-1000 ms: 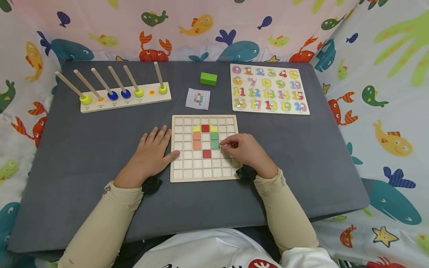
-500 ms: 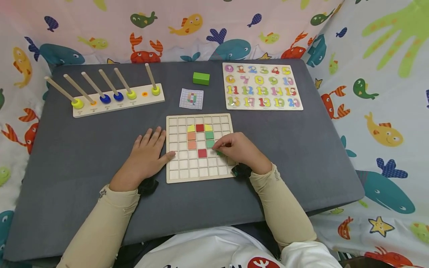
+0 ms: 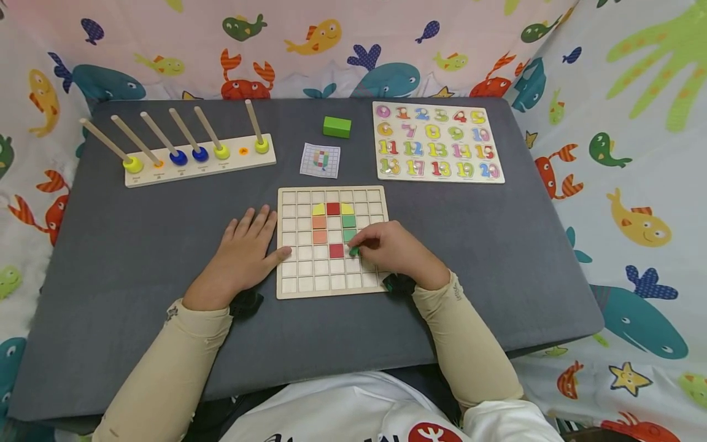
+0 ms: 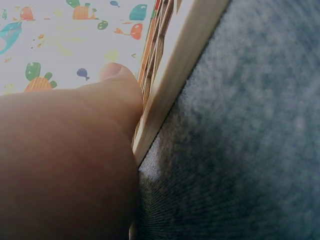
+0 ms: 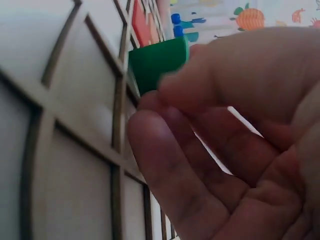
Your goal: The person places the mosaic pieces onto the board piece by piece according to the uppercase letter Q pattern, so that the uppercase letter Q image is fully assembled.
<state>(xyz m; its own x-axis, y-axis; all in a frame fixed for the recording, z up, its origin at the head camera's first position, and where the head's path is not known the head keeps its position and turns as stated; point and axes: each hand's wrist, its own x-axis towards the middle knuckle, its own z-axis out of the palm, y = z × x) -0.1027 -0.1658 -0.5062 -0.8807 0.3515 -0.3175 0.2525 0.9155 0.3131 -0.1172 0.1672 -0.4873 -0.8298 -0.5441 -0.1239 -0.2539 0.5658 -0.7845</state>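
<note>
A wooden grid board [image 3: 299, 285] lies on the grey table, with yellow, red, orange and green tiles in some of its cells. In the head view, my right hand [image 3: 400, 253] pinches a small green tile [image 3: 354, 252] between thumb and fingertips, just right of the lower red tile [image 3: 336, 250]. The right wrist view shows this green tile [image 5: 156, 62] tilted up over the grid, close to the cell walls. My left hand [image 3: 239, 263] rests with spread fingers on the table beside the board, its thumb [image 4: 114, 82] over the board's left edge.
Behind the board lie a small pattern card [image 3: 331, 172] and a green block [image 3: 337, 127]. A number puzzle board [image 3: 439, 179] is at the back right. At the back left stands a peg stand [image 3: 201, 174] with coloured rings and upright rods.
My right hand has moved slightly left and toward me, from beside the lower green tile to beside the lower red one. The pinched green tile now shows at its fingertips. My left hand stays put.
</note>
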